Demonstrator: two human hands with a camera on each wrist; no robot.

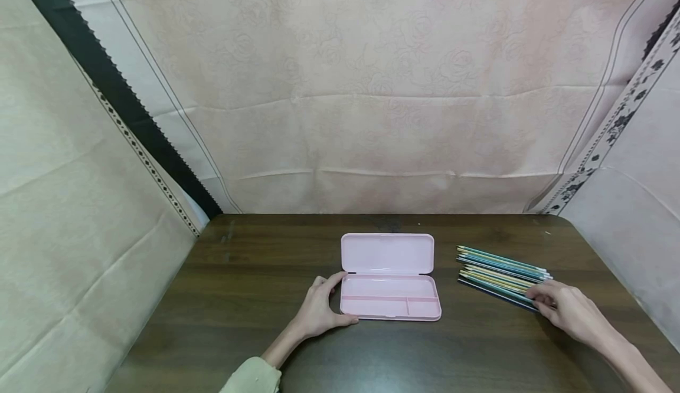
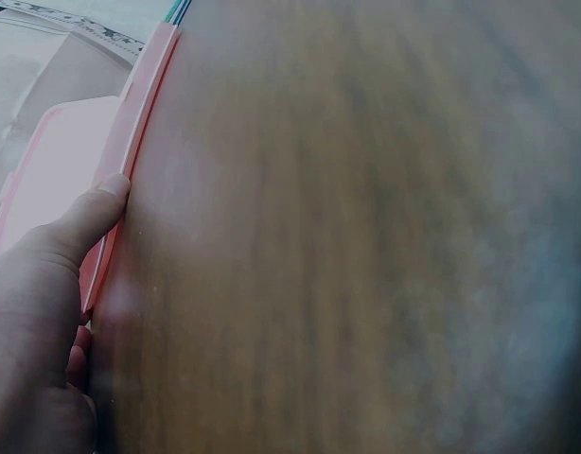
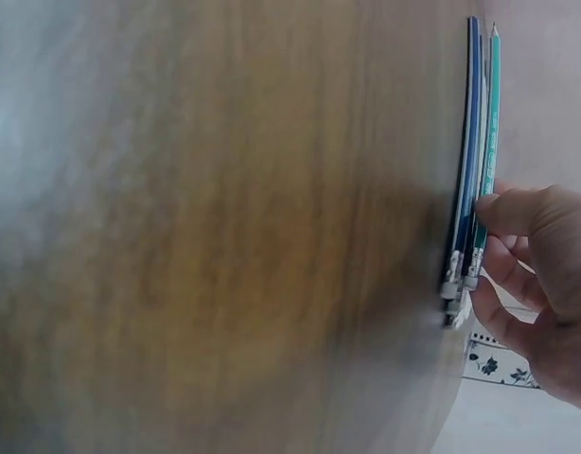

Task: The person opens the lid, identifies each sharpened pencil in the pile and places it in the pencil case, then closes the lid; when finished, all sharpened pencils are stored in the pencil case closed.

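Observation:
A pink pencil case (image 1: 389, 287) lies on the table with its lid (image 1: 388, 253) folded back, its divided tray bare inside. My left hand (image 1: 317, 310) holds the case's left end, thumb at the front edge and index finger near the hinge. In the left wrist view the thumb (image 2: 106, 194) presses the case's side. To the right of the case lie several pencils (image 1: 496, 272) in teal, yellow and dark blue, side by side. At their eraser ends, my right hand (image 1: 571, 310) pinches a teal pencil (image 3: 491, 142); whether others are in the grip is hidden.
The dark wooden table (image 1: 239, 334) carries the case and pencils. Behind it hangs a pale patterned cloth (image 1: 398, 115), with more cloth along the left (image 1: 79, 233) and right sides. The table's far edge lies a little beyond the case's lid.

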